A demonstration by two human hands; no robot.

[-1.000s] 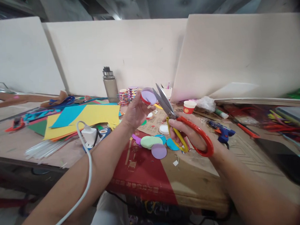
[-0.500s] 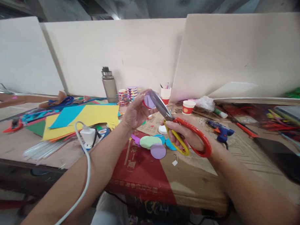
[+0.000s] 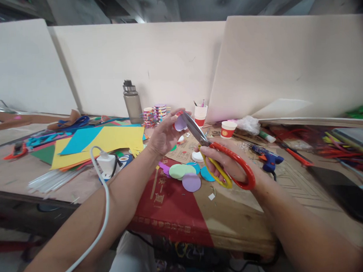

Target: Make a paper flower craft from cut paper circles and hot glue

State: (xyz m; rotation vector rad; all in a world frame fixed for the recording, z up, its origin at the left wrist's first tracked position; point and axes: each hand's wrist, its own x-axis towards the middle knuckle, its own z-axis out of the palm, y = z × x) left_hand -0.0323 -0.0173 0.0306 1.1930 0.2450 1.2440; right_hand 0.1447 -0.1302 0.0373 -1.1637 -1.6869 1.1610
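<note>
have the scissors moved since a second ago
Yes, the scissors have shifted slightly left against the pen cup: the blades, which covered part of it, now lie to its left.

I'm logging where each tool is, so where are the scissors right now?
In the head view, the scissors are just right of centre, held in the right hand and pointing up-left toward the purple disc in the left hand.

A grey water bottle point(image 3: 133, 108) stands before a white board point(image 3: 107, 63) at the back of a cluttered workbench point(image 3: 10, 173). At left, a white plug adapter point(image 3: 106, 164) sits near a bundle of clear sticks point(image 3: 52, 178), an orange-red cutter point(image 3: 19, 150) farther out. At right, a blue glue gun point(image 3: 271, 161) lies between crumpled plastic point(image 3: 249, 125) and a dark flat slab point(image 3: 341, 192).
</note>
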